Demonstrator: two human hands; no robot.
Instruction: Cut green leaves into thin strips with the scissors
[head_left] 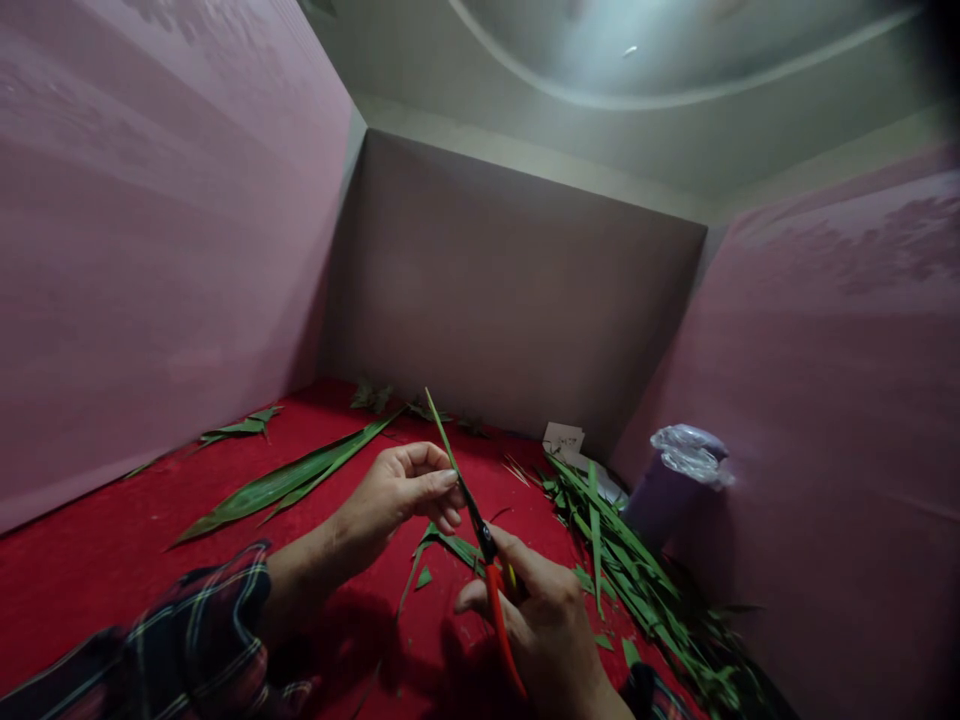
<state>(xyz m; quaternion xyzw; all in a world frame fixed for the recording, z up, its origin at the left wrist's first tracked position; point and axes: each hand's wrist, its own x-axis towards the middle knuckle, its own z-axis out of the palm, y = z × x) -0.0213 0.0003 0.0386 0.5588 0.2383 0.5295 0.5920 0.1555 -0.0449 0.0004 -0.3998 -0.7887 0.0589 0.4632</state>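
Note:
Between thumb and fingers, my left hand (415,485) pinches a thin green leaf strip (438,418) that points up and away. My right hand (546,610) is wrapped round a pair of scissors (496,610) with red handles and dark blades. The blades reach up to the strip, right at my left fingertips; whether they are parted there I cannot tell. Beneath my hands, cut leaf pieces (454,545) lie on the red cloth (360,560). Left of my left hand rests a long broad green leaf (281,485).
A pile of long green leaves (637,570) spreads along the right side. Behind it stands a purple bin (664,495) with a clear plastic liner. A white card (562,438) is at the back. Folded leaf pieces (244,428) lie far left. Pink walls enclose both sides.

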